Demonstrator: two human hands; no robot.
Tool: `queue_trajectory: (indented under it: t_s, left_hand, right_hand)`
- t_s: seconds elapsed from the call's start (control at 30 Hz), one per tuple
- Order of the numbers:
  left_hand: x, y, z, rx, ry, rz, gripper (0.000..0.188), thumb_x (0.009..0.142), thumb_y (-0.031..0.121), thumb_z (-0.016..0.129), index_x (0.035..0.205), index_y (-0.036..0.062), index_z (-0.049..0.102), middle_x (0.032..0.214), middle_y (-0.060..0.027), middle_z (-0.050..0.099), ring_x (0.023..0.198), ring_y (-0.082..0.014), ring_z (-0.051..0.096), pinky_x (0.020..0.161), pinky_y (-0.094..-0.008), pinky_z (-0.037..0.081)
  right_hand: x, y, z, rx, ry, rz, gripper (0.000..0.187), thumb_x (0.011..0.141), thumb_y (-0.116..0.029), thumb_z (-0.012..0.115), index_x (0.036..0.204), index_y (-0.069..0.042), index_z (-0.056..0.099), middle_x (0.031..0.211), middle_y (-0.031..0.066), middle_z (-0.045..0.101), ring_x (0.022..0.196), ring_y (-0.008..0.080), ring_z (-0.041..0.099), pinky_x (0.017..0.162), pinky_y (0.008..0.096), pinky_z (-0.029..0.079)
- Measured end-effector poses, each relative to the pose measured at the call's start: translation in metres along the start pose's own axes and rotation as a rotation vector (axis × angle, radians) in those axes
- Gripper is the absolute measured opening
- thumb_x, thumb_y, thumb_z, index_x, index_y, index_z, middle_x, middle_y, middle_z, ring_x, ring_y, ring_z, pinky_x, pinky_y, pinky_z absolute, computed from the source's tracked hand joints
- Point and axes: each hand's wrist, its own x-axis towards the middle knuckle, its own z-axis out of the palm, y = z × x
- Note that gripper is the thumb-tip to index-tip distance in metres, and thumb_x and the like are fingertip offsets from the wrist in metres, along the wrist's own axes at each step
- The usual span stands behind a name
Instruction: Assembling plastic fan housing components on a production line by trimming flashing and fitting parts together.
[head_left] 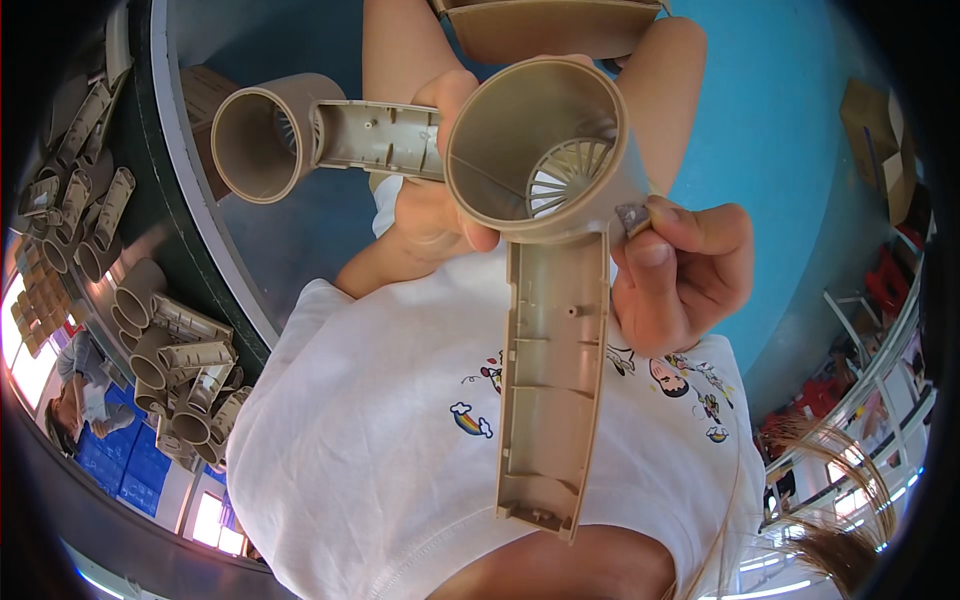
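Note:
In front of my chest I hold two beige plastic hair dryer housings, each a round barrel with an open half-shell handle. My left hand [425,215] is closed around the nearer housing [555,370] at its barrel, partly hidden behind it. A spoked grille shows inside that barrel, and the handle points toward me. The other housing [262,150] sticks out to the left, its handle end at my left hand's fingers. My right hand [690,270] pinches a small grey scrap [632,216] between thumb and forefinger, against or very close to the barrel's right side.
At the left, a dark green worktop [190,270] with a pale metal edge carries several piles of similar housings [185,370]. Between my knees is a brown container [550,30]. A cardboard box [880,145] stands at the right. Another person [85,390] is at the far left.

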Motion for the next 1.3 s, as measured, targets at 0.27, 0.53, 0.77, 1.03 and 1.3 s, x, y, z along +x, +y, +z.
queue_trajectory:
  t_s: [0.27, 0.53, 0.77, 1.03, 1.3]
  left_hand:
    - [-0.0002, 0.0000, 0.0001, 0.000, -0.001, 0.002, 0.071, 0.063, 0.037, 0.071, 0.116, 0.0075, 0.034, 0.129, -0.0234, 0.023, 0.117, -0.0356, 0.031, 0.100, -0.0478, 0.020]
    - [-0.0007, -0.0017, -0.0002, -0.001, 0.001, 0.005, 0.072, 0.063, 0.037, 0.071, 0.117, 0.0074, 0.033, 0.129, -0.0236, 0.022, 0.117, -0.0357, 0.031, 0.100, -0.0479, 0.020]
    - [-0.0014, -0.0017, -0.0003, 0.000, 0.000, 0.008, 0.072, 0.063, 0.037, 0.071, 0.117, 0.0073, 0.033, 0.130, -0.0237, 0.022, 0.117, -0.0357, 0.031, 0.100, -0.0479, 0.020]
    - [-0.0028, -0.0013, -0.0001, 0.004, 0.016, 0.009, 0.073, 0.063, 0.038, 0.071, 0.117, 0.0072, 0.032, 0.130, -0.0239, 0.022, 0.117, -0.0358, 0.031, 0.100, -0.0480, 0.020]
    - [-0.0002, -0.0014, -0.0028, -0.033, -0.037, 0.017, 0.071, 0.064, 0.036, 0.071, 0.117, 0.0068, 0.033, 0.131, -0.0231, 0.021, 0.118, -0.0357, 0.030, 0.101, -0.0475, 0.019]
  right_hand:
    - [-0.0014, 0.0000, -0.0005, -0.043, 0.011, -0.005, 0.011, 0.067, 0.013, 0.059, 0.073, 0.009, 0.050, 0.060, 0.0125, 0.056, 0.050, 0.0064, 0.049, 0.045, 0.0143, 0.036]
    - [-0.0016, 0.0006, 0.0023, 0.004, 0.034, -0.023, 0.010, 0.068, 0.013, 0.057, 0.073, 0.009, 0.049, 0.060, 0.0133, 0.056, 0.049, 0.0067, 0.049, 0.045, 0.0142, 0.037]
    - [-0.0037, 0.0030, 0.0003, 0.016, 0.015, -0.040, 0.010, 0.070, 0.013, 0.054, 0.076, 0.010, 0.048, 0.060, 0.0136, 0.055, 0.048, 0.0065, 0.048, 0.045, 0.0145, 0.036]
    - [-0.0028, 0.0016, -0.0003, -0.012, -0.026, -0.048, 0.011, 0.070, 0.014, 0.054, 0.077, 0.011, 0.047, 0.059, 0.0138, 0.055, 0.046, 0.0062, 0.046, 0.042, 0.0154, 0.033]
    - [-0.0023, 0.0022, -0.0001, 0.012, -0.047, -0.062, 0.012, 0.069, 0.014, 0.055, 0.076, 0.010, 0.047, 0.059, 0.0141, 0.055, 0.047, 0.0065, 0.047, 0.043, 0.0150, 0.034]
